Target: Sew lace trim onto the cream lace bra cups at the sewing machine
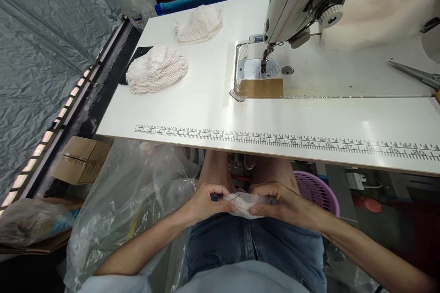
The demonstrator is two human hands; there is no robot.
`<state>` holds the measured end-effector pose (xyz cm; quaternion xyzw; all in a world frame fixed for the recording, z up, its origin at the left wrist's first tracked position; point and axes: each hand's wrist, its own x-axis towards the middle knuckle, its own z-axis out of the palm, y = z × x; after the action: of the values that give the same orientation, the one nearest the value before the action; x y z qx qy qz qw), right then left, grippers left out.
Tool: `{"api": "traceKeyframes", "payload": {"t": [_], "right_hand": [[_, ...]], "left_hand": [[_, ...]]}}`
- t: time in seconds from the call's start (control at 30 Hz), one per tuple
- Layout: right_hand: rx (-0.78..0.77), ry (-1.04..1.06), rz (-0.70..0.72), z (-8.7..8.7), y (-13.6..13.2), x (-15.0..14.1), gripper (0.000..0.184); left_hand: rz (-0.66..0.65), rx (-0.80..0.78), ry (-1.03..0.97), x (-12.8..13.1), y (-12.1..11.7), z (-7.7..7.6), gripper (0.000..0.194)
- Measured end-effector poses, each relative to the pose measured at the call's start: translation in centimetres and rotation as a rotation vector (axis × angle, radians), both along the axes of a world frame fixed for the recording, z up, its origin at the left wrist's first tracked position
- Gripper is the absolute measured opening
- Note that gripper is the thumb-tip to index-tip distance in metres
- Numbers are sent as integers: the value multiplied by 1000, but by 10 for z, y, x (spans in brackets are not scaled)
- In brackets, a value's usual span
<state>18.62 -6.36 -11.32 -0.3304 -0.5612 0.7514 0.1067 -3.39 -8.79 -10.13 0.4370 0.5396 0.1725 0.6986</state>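
Note:
Above my lap, just below the table's front edge, a small piece of white lacy fabric (243, 204) is stretched between my hands. My left hand (212, 202) pinches its left end between thumb and fingers. The right end is gripped the same way by my right hand (273, 199). A reddish line shows along the fabric's upper left part. On the table lie a stack of white lace pieces (156, 71) at the left and a smaller white lace bundle (201, 24) behind it.
The sewing machine (288, 4) stands over the white table (192, 110), its needle above the metal plate. Scissors (414, 72) lie at the right. A printed ruler (275, 139) runs along the front edge. Below are a purple basket (318, 190), clear plastic sheeting (137, 197) and a cardboard box (80, 159).

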Motion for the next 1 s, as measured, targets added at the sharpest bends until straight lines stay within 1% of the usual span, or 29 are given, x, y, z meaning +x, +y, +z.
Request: {"api": "traceKeyframes", "payload": {"t": [0.2,0.37,0.5,0.6,0.67,0.77,0.87,1.0], "right_hand": [[19,-22,10,-3,1,-1,30],[17,-10,7,-1,1,1,32],[-8,7,32,3,-1,5,35],[-21,3,51,2,-2,9,36],[-30,2,56,0,-3,11,36],[-26,-7,65,-2,-4,12,37],[15,-27,87,-2,-5,12,37],[149,-75,72,-3,-6,8,35]], "left_hand": [[5,-18,-55,3,-2,1,30],[45,-1,4,7,-3,3,24],[52,-55,-1,8,-3,7,23],[57,-74,-15,10,-5,7,25],[57,-57,-16,12,-6,6,26],[32,15,15,14,-6,5,27],[2,67,58,15,-5,8,27],[-31,110,138,15,-6,12,28]]}}
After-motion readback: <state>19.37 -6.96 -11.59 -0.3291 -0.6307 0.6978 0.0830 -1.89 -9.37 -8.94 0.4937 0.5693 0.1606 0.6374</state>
